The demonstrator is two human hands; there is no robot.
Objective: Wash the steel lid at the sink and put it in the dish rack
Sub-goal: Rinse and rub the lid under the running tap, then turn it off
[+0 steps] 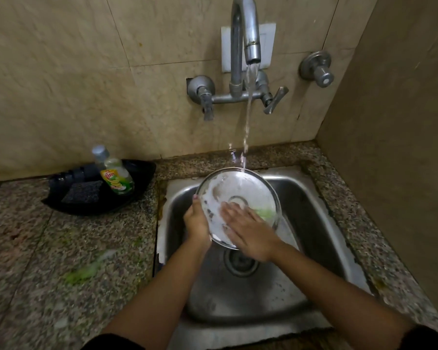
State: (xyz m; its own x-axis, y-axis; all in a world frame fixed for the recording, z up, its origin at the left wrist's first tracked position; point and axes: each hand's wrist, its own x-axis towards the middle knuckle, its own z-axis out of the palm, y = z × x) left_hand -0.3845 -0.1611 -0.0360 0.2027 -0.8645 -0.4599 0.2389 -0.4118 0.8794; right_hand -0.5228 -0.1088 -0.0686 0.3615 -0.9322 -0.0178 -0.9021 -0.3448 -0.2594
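Note:
The round steel lid point(240, 188), covered in white soap foam, is held tilted over the steel sink point(314, 223). My left hand point(197, 222) grips its left rim. My right hand point(248, 232) lies flat on the lid's inner face, fingers spread, with something green point(264, 213) showing just past the fingers. Water runs from the tap point(250, 36) and strikes the lid's far rim. No dish rack is in view.
A black tray point(137, 198) on the granite counter at left holds a dish soap bottle point(115, 175) and a dark scrub pad point(82, 192). A green smear point(84, 271) lies on the counter. A beige wall closes off the right side.

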